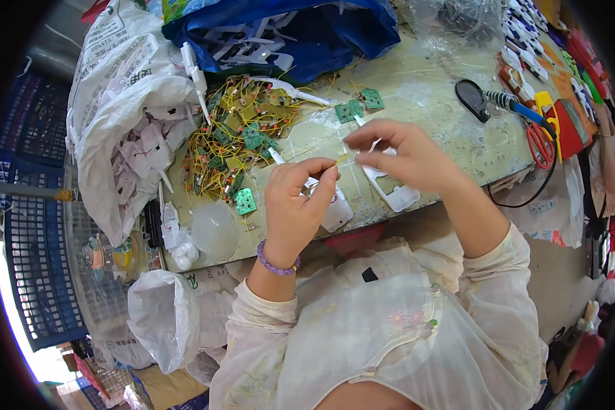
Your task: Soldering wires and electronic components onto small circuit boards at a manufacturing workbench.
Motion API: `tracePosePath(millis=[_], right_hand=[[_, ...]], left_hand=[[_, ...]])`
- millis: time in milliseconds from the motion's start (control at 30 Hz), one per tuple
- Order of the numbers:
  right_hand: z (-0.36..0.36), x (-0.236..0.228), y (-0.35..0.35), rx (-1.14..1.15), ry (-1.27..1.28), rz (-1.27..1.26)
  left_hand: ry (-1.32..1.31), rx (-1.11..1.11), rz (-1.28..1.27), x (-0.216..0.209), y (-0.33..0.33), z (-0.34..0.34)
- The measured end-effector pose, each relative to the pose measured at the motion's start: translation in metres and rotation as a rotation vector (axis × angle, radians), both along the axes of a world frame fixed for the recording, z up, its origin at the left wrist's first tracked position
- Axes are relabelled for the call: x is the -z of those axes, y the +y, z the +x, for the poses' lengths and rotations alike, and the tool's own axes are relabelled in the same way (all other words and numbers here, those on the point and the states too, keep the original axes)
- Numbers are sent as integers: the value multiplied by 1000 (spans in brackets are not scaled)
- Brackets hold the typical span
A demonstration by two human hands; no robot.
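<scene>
And there, the left hand (295, 198) pinched a yellow wire (342, 158)! The right hand (410, 156) (a touch blurred) hovered open over a white casing (402, 198), green boards (349, 111) just beyond.

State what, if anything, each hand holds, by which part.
The left hand pinches a yellow wire near one end; for the blurred right hand, it cannot be told.

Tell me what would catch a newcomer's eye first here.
First comes the tangle of circuit boards and yellow wires on the table, left of centre. Just behind it gapes a big blue bag of white plastic parts, with a white sack to its left. Near the middle, the left hand pinches a thin yellow wire, a purple bead bracelet on its wrist.
</scene>
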State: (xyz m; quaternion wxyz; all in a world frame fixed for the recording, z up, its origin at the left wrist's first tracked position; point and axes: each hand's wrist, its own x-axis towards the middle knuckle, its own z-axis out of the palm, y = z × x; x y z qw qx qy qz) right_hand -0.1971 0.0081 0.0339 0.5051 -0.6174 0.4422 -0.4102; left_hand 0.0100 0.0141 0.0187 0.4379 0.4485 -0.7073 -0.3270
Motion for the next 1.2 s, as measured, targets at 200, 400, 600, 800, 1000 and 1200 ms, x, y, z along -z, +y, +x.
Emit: tracePosePath(millis=[200,400,600,800,1000,1200], right_hand=[[1,8,13,78,-65,8],[1,15,22,120,-113,-4],[-3,19,26,111,-71,-142],[-2,22,25,105,-91,-174],[-2,19,28,123,-97,-155],[-2,22,33,195,-24,-220]], left_hand=[[-39,48,-27,-4,2,-13],[-116,103,-29,-8,3,-16],[10,100,107,-5,4,-19],[2,133,140,-5,4,-20],[-26,149,94,-7,3,-20],[-17,122,114,-7,3,-22]])
